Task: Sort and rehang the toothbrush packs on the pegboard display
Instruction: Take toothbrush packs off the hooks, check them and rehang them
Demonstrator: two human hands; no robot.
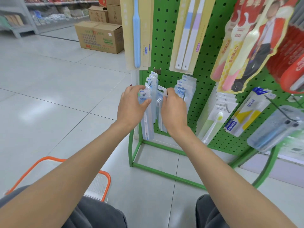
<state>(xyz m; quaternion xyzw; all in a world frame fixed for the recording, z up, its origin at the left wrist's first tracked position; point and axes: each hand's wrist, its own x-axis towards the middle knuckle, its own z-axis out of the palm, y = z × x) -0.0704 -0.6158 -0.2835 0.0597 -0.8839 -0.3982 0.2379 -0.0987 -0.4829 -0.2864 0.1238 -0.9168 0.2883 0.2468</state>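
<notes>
A green pegboard (205, 51) stands on a green frame and carries hanging toothbrush packs. At its lower left, several clear toothbrush packs (152, 83) with blue "NEW" tabs hang on a hook. My left hand (131, 104) pinches the front pack (144, 96) of this row between thumb and fingers. My right hand (173, 109) grips another clear pack (160, 97) just right of it, held near its top tab. A second row of the same clear packs (186, 86) hangs behind my right hand.
Yellow-backed packs (137, 33) hang above. Red packs (246, 46), a white brush pack (217, 116) and a blue-yellow pack (248, 116) hang on the right. An orange-rimmed basket (105, 181) sits by my knees. Cardboard boxes (100, 37) stand on the tiled floor.
</notes>
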